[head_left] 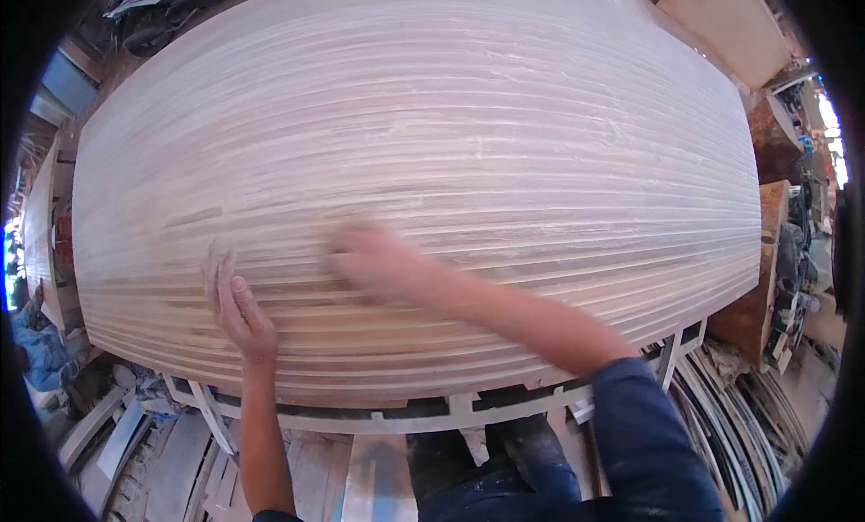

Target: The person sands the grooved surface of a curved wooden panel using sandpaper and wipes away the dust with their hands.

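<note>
The left grip (236, 301) is released, its fingers extended and slightly bent against the ribbed panel (450, 143) toward eight o'clock of its middle, while the right grip (369, 256), nearby at two o'clock from it, is over the panel's ridges and so blurred that I cannot tell whether it is clenched or grasping anything. Pale, whitish streaks run along the panel, which fills the middle of the view above a light frame (360, 425) showing at six o'clock, with curved strips (730, 423) stacked at four o'clock and a pale board (725, 26) at one o'clock.
</note>
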{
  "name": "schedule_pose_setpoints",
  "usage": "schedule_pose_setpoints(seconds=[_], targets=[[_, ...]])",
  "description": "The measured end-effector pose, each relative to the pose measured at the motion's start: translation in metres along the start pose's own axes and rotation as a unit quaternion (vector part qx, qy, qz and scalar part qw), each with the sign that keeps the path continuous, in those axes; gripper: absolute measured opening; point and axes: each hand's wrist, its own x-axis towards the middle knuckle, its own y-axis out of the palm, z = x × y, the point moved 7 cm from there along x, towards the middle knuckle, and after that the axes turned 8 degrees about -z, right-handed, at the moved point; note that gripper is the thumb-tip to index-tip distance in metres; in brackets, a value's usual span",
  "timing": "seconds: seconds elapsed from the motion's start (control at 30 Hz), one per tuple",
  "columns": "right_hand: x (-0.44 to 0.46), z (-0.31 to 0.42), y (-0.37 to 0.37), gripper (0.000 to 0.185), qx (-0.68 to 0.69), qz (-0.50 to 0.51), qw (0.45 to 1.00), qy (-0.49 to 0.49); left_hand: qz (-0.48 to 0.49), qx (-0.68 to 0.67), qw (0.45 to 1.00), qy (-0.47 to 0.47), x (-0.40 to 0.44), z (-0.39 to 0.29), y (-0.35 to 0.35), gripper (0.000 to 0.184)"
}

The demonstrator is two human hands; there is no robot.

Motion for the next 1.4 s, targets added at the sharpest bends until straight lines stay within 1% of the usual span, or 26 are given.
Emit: schedule_pose_setpoints(seconds=[0.07,0.17,0.23,0.27,0.3,0.37,0.4,0.47,0.5,0.57,0.6,0.67,0.7,0.73,0.8,0.9,0.93,0.97,1.03,1.07,1.1,1.13,1.2,1.27,1.33,1.4], targets=[[0.061,0.032,0.033,0.026,-0.034,0.053,0.998,-0.004,0.014,-0.001,0.999,0.042,-0.001,-0.045,0.014,0.04],[0.045,0.016,0.018,0.031,0.04,0.131,0.989,0.049,0.074,-0.015,0.991,0.111,-0.009,-0.086,0.025,0.038],[-0.044,-0.02,-0.046,0.037,0.049,0.039,0.998,0.029,0.103,-0.022,0.984,0.144,-0.016,-0.105,0.039,0.037],[-0.096,-0.044,-0.073,0.042,0.034,0.042,0.997,0.058,0.149,-0.029,0.975,0.164,-0.029,-0.115,0.052,0.036],[-0.147,-0.057,-0.121,0.043,-0.031,-0.031,0.999,0.029,0.196,-0.034,0.963,0.183,-0.042,-0.126,0.065,0.036],[-0.243,-0.098,-0.189,0.033,-0.008,0.023,0.987,0.157,0.214,-0.076,0.953,0.199,-0.064,-0.162,0.095,0.043],[-0.283,-0.109,-0.231,0.026,-0.045,-0.006,0.98,0.192,0.23,-0.077,0.946,0.214,-0.081,-0.18,0.114,0.048],[-0.361,-0.124,-0.291,0.027,-0.086,-0.048,0.935,0.341,0.252,-0.069,0.94,0.219,-0.104,-0.234,0.146,0.057],[-0.379,-0.117,-0.316,0.024,-0.099,-0.124,0.915,0.372,0.26,-0.061,0.941,0.21,-0.112,-0.265,0.162,0.06],[-0.453,-0.126,-0.326,0.021,0.128,-0.268,0.738,0.605,0.276,-0.171,0.933,0.156,-0.129,-0.323,0.195,0.06],[-0.445,-0.12,-0.325,0.021,0.133,-0.268,0.738,0.605,0.275,-0.185,0.929,0.164,-0.142,-0.354,0.217,0.059],[-0.431,-0.105,-0.318,0.026,0.186,-0.367,0.665,0.623,0.275,-0.197,0.924,0.18,-0.151,-0.395,0.241,0.059],[-0.43,-0.103,-0.312,0.026,0.19,-0.371,0.663,0.622,0.284,-0.175,0.921,0.204,-0.147,-0.414,0.244,0.058],[-0.418,-0.102,-0.305,0.026,0.165,-0.295,0.736,0.586,0.292,-0.153,0.917,0.226,-0.146,-0.423,0.245,0.057],[-0.376,-0.091,-0.299,0.027,0.027,-0.156,0.868,0.471,0.278,-0.165,0.923,0.206,-0.138,-0.389,0.231,0.05],[-0.329,-0.086,-0.286,0.027,-0.026,-0.095,0.922,0.375,0.238,-0.151,0.945,0.166,-0.118,-0.278,0.181,0.035],[-0.319,-0.091,-0.278,0.027,-0.023,-0.097,0.922,0.375,0.244,-0.076,0.947,0.194,-0.111,-0.237,0.156,0.027],[-0.303,-0.092,-0.264,0.026,-0.044,-0.075,0.945,0.316,0.232,-0.048,0.96,0.151,-0.105,-0.186,0.133,0.024],[-0.278,-0.095,-0.245,0.026,-0.069,-0.049,0.963,0.257,0.215,0.018,0.973,0.083,-0.095,-0.073,0.087,0.023],[-0.267,-0.095,-0.239,0.025,-0.074,-0.041,0.969,0.23,0.173,0.064,0.976,0.116,-0.075,-0.047,0.063,0.024],[-0.263,-0.093,-0.236,0.023,-0.079,-0.03,0.975,0.205,0.179,0.144,0.971,0.07,-0.077,0.013,0.041,0.027],[-0.268,-0.095,-0.238,0.023,-0.085,-0.021,0.974,0.209,0.138,0.186,0.969,0.083,-0.069,0.058,0.018,0.033],[-0.28,-0.102,-0.244,0.03,-0.097,0.014,0.966,0.241,0.091,0.273,0.957,0.026,-0.048,0.092,-0.012,0.038],[-0.299,-0.109,-0.259,0.031,-0.1,0.042,0.959,0.263,0.027,0.202,0.975,-0.087,-0.04,0.118,-0.027,0.042],[-0.305,-0.113,-0.258,0.031,-0.096,0.071,0.952,0.281,0.024,0.187,0.978,-0.089,-0.037,0.108,-0.026,0.043],[-0.291,-0.106,-0.241,0.031,-0.088,0.031,0.966,0.241,0.02,0.179,0.98,-0.083,-0.034,0.101,-0.026,0.043]])
